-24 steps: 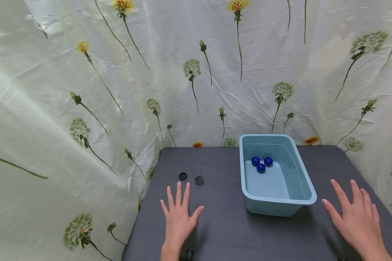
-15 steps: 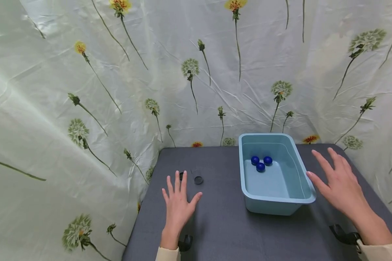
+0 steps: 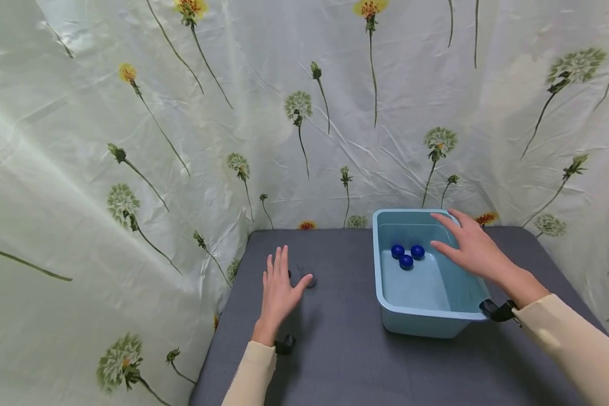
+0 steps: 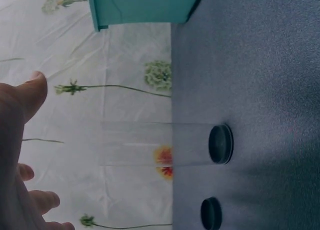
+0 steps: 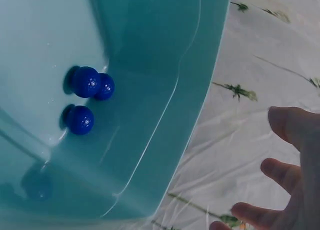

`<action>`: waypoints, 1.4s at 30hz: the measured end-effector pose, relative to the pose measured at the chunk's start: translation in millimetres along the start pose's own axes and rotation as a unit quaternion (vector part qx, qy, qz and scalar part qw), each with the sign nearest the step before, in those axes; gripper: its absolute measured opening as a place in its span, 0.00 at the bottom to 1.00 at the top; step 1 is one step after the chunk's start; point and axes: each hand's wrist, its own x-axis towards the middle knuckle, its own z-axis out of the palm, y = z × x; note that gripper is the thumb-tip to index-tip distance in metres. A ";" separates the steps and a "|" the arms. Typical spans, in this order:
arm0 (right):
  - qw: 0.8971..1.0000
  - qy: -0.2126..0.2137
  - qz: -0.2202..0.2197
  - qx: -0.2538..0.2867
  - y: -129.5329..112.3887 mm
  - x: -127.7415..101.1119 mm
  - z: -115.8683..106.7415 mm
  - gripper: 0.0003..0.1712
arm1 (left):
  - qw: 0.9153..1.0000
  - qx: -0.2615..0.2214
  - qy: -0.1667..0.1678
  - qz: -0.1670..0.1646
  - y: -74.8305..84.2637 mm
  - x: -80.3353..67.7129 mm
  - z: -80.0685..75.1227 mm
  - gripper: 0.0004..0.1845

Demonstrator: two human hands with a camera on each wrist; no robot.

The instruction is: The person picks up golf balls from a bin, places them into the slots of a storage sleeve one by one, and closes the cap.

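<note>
Right hand (image 3: 472, 246): 1, over the right side of the blue tub (image 3: 421, 325), fingers spread and nearly straight, holding nothing. How high your fingers hang above the rim is hard to judge.

Blue balls (image 3: 406, 262): 3, clustered on the tub's floor, toward its far left. Governing relation, as judged: from your right fingers they lie to the left and lower down, inside the walls, so a reach would need to go left and down. Round, so no long axis to match; the tub's own long axis runs away from you. Your right hand is the nearer.

Left hand (image 3: 278, 296): 1, over the left part of the desk (image 3: 345, 355), well apart from the tub, fingers extended, thumb out, nothing held.

Clear tube (image 4: 155, 144): 1, on a black base (image 4: 220, 143), long axis upright, just beyond your left thumb. Black disc (image 4: 211, 213): 1, on the desk beside it.

Hidden or unclear: in the head view your left fingers cover most of the disc and your thumb overlaps the tube's base; the tube's upper end is faint. In the right wrist view 1 ball is partly behind another and the tub is cut off; whether all 3 touch, you cannot tell.
</note>
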 end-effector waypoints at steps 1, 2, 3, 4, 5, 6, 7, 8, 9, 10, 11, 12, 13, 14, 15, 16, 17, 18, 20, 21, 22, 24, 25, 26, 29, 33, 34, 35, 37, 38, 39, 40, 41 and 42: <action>1.000 -0.013 -0.002 0.003 -1.1 4.7 0.0 0.42 | 1.000 -0.012 0.001 -0.005 -1.6 2.6 2.0 0.54; 1.000 -0.026 -0.004 0.006 -2.3 9.2 0.0 0.42 | 1.000 -0.028 0.002 -0.007 -3.3 5.1 4.2 0.54; 0.999 -0.038 -0.005 0.012 -3.5 14.0 0.3 0.42 | 0.999 -0.044 0.002 -0.013 -5.2 7.4 6.6 0.54; 0.999 -0.050 -0.005 0.017 -4.5 19.0 0.9 0.42 | 0.998 -0.059 0.000 -0.021 -7.0 9.4 8.9 0.54; 0.998 -0.060 -0.005 0.022 -5.4 24.5 1.9 0.42 | 0.997 -0.073 0.001 -0.027 -9.2 11.7 11.5 0.54; 0.997 -0.069 -0.006 0.027 -6.1 30.3 3.5 0.42 | 0.996 -0.085 0.001 -0.034 -11.4 14.0 14.1 0.54; 0.997 -0.076 -0.007 0.031 -6.4 36.3 5.5 0.41 | 0.994 -0.101 -0.001 -0.045 -12.9 16.3 16.3 0.55; 0.996 -0.083 -0.008 0.037 -6.4 42.4 8.1 0.41 | 0.992 -0.118 -0.003 -0.054 -14.5 18.9 18.7 0.55; 0.995 -0.090 -0.011 0.041 -5.9 48.2 11.1 0.40 | 0.989 -0.132 -0.006 -0.065 -15.9 21.3 21.4 0.56; 0.994 -0.096 -0.014 0.042 -5.0 53.6 14.9 0.40 | 0.987 -0.143 -0.010 -0.075 -17.3 23.9 24.4 0.56; 0.994 -0.103 -0.016 0.045 -3.6 58.8 19.3 0.39 | 0.984 -0.156 -0.012 -0.085 -19.1 26.2 27.6 0.56; 0.993 -0.109 -0.018 0.048 -2.1 63.3 23.7 0.39 | 0.981 -0.169 -0.016 -0.094 -20.4 28.2 30.4 0.56; 0.992 -0.114 -0.021 0.048 -0.7 67.2 28.3 0.38 | 0.978 -0.182 -0.016 -0.102 -21.0 30.1 33.3 0.56; 0.991 -0.120 -0.023 0.048 0.8 70.7 33.1 0.37 | 0.976 -0.189 -0.014 -0.106 -22.4 32.0 36.8 0.55; 0.991 -0.126 -0.024 0.047 2.6 73.8 38.2 0.36 | 0.974 -0.196 -0.012 -0.110 -23.5 33.4 40.0 0.55; 0.990 -0.132 -0.024 0.046 4.8 76.6 43.0 0.36 | 0.973 -0.203 -0.011 -0.111 -24.8 34.4 43.1 0.54; 0.989 -0.140 -0.023 0.046 7.1 79.0 47.9 0.35 | 0.970 -0.215 -0.007 -0.111 -25.8 35.0 45.4 0.53; 0.988 -0.148 -0.022 0.046 9.6 81.1 52.7 0.35 | 0.968 -0.226 -0.005 -0.109 -26.2 35.3 47.2 0.52; 0.984 -0.170 -0.016 0.053 15.1 85.3 62.3 0.34 | 0.963 -0.248 -0.001 -0.102 -28.4 35.5 50.9 0.50; 0.981 -0.182 -0.012 0.058 17.7 87.3 67.0 0.33 | 0.961 -0.259 -0.001 -0.101 -29.5 35.3 52.2 0.50; 0.979 -0.195 -0.006 0.065 20.1 89.2 71.0 0.33 | 0.958 -0.270 -0.002 -0.099 -30.8 35.2 53.7 0.49; 0.972 -0.223 0.011 0.080 24.0 92.7 78.9 0.32 | 0.952 -0.291 -0.008 -0.096 -32.9 34.5 55.9 0.47; 0.968 -0.235 0.021 0.087 25.4 94.1 82.0 0.33 | 0.950 -0.298 -0.013 -0.094 -34.1 34.3 57.3 0.46; 0.964 -0.247 0.029 0.093 26.6 95.1 84.8 0.33 | 0.948 -0.303 -0.020 -0.093 -35.1 33.9 58.7 0.45; 0.955 -0.275 0.051 0.096 30.8 96.6 93.5 0.32 | 0.945 -0.312 -0.044 -0.084 -37.6 32.5 62.7 0.39; 0.949 -0.293 0.055 0.097 36.2 95.4 102.8 0.31 | 0.943 -0.317 -0.067 -0.069 -39.3 31.0 67.0 0.30; 0.949 -0.295 0.054 0.099 37.6 95.0 104.7 0.30 | 0.943 -0.320 -0.070 -0.067 -39.2 30.6 67.7 0.28; 0.949 -0.294 0.056 0.101 38.9 94.6 106.3 0.30 | 0.942 -0.321 -0.071 -0.064 -38.9 30.3 68.3 0.27; 0.949 -0.293 0.059 0.101 41.3 94.1 108.8 0.29 | 0.941 -0.324 -0.076 -0.064 -38.0 29.6 69.3 0.26; 0.949 -0.293 0.060 0.100 42.8 93.7 109.7 0.29 | 0.940 -0.325 -0.078 -0.062 -37.1 28.9 69.5 0.26; 0.949 -0.293 0.062 0.097 44.2 93.4 110.9 0.28 | 0.940 -0.325 -0.081 -0.061 -36.0 28.0 69.7 0.27; 0.950 -0.293 0.063 0.094 45.4 93.8 112.6 0.27 | 0.941 -0.322 -0.082 -0.060 -35.7 27.4 69.1 0.27; 0.949 -0.293 0.068 0.091 46.3 93.9 114.4 0.27 | 0.942 -0.320 -0.084 -0.058 -35.3 26.4 68.1 0.27; 0.949 -0.294 0.070 0.089 47.1 94.0 116.6 0.27 | 0.942 -0.319 -0.087 -0.057 -34.7 24.9 67.0 0.27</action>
